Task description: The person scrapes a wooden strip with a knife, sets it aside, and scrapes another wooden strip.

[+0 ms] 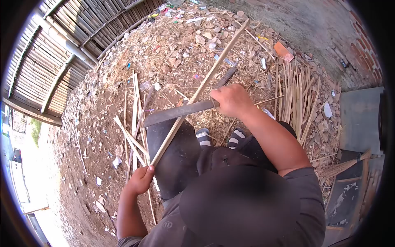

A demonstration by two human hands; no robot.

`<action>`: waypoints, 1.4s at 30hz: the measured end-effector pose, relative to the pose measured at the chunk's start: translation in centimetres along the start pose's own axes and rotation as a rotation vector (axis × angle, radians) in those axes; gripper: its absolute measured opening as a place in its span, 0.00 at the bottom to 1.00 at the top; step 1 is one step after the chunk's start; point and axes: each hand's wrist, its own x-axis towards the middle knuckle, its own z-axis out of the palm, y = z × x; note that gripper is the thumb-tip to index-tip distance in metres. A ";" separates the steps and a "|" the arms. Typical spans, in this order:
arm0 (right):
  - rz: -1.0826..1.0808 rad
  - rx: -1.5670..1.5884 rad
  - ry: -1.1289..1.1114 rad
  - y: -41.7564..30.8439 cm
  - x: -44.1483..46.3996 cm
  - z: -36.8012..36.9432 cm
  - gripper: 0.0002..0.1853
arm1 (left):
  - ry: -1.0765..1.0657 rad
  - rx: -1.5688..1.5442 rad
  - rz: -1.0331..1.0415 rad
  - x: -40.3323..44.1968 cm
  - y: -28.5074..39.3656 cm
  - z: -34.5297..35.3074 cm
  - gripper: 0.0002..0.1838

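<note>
My left hand (pixel 140 180) is closed on the lower end of a long split bamboo strip (pixel 210 75), which slants up and away to the right. In my right hand (pixel 233 100) is the handle of a machete, mostly hidden by the fingers. The machete's dark blade (pixel 177 113) points left and lies across the strip above my knee; whether it cuts in or only rests there I cannot tell. Several pale split strips (pixel 135 105) lie on the ground beyond my left hand. A dark ribbed rod (pixel 226 77) shows just beyond my right hand.
A bundle of bamboo strips (pixel 294 96) lies on the right by an orange brick piece (pixel 283 52). Stones and litter cover the ground (pixel 103 144). A bamboo fence (pixel 45 61) stands left, a worn wall (pixel 312 33) right, and grey panels (pixel 362 119) stand lower right.
</note>
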 end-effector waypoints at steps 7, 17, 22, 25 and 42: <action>0.172 -0.053 -0.003 2.3 0.9 -0.6 0.10 | -0.055 -0.007 -0.005 -0.7 0.0 -0.9 0.34; 0.296 0.011 0.006 4.5 0.5 -1.0 0.10 | -0.095 -0.021 -0.083 -1.6 -1.2 -2.1 0.34; 0.029 -0.048 -0.129 2.2 0.0 -1.6 0.10 | -0.053 0.084 -0.037 -2.4 -1.6 -2.2 0.33; 0.682 0.155 0.121 10.1 0.2 0.8 0.10 | -0.060 0.086 -0.071 -3.2 -1.8 -3.0 0.33; 0.449 0.208 -0.190 2.9 0.6 -2.6 0.11 | -0.157 -0.099 -0.138 -3.4 -3.9 -3.0 0.34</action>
